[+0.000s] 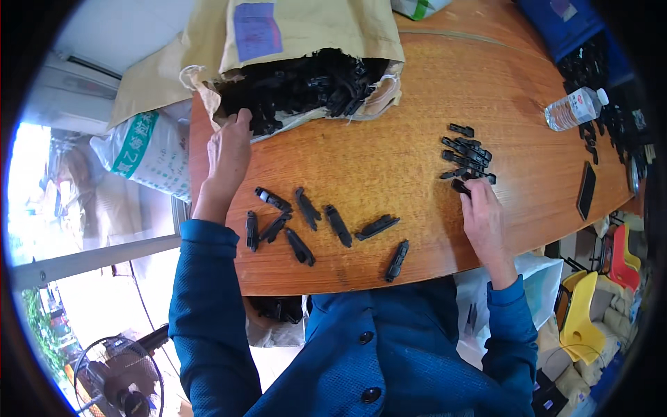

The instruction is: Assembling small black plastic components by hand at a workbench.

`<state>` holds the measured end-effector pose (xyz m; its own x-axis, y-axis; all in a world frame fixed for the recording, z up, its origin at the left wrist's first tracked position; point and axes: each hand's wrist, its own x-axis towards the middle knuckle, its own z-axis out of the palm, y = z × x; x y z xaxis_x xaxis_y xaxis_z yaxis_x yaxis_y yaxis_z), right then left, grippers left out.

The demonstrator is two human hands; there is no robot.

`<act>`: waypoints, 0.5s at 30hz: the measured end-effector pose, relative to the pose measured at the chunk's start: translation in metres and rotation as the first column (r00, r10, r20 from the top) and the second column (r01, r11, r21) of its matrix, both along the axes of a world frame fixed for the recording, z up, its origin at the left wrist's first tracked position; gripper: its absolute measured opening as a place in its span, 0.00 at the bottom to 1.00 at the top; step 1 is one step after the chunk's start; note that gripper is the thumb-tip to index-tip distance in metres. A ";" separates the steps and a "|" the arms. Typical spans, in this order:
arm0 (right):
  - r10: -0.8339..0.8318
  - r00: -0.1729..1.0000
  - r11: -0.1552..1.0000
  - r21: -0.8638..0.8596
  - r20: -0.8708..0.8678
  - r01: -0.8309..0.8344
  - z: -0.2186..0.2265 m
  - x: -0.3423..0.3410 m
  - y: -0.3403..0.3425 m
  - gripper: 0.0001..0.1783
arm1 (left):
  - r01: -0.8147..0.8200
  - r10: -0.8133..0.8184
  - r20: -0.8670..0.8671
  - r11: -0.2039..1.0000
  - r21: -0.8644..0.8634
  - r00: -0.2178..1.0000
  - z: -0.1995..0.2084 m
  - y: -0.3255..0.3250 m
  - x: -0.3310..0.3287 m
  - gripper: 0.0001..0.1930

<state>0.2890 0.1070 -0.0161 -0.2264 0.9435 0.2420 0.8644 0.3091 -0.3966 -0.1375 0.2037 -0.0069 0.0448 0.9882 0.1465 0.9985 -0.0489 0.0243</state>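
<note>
My right hand (484, 219) pinches a small black plastic clip-like part (460, 186) at the near end of a small pile of similar black parts (467, 154) on the table's right. At the left corner of a torn-open paper sack (313, 35), my left hand (231, 149) is closed, its fingertips bent at the sack's mouth. What those fingers hold, if anything, is hidden. Many black parts (319, 87) fill the sack's opening. Between my hands, nearer to me, several loose black parts (338, 226) lie spread over the wooden table (389, 153).
A clear plastic bottle (575, 109) lies on its side at the right, near a dark flat phone-like object (586, 191) and more black parts beside a blue bag (563, 28). A white and green sack (149, 153) stands left of the table. A fan (118, 379) is at lower left.
</note>
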 end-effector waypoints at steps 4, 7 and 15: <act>-0.072 0.904 0.992 -0.121 -0.422 0.023 0.010 -0.014 -0.007 0.09 | -0.043 0.013 0.198 0.988 0.146 0.980 0.007 -0.023 -0.003 0.11; -0.166 0.637 0.950 -0.295 -0.752 -0.101 0.017 -0.043 -0.014 0.08 | -0.112 0.065 0.479 0.991 0.069 0.876 0.006 -0.036 -0.007 0.10; -0.356 0.024 0.761 -0.304 -0.934 -0.573 0.051 -0.107 -0.036 0.13 | 0.331 0.361 0.811 0.918 -0.220 -0.462 0.042 -0.102 0.100 0.04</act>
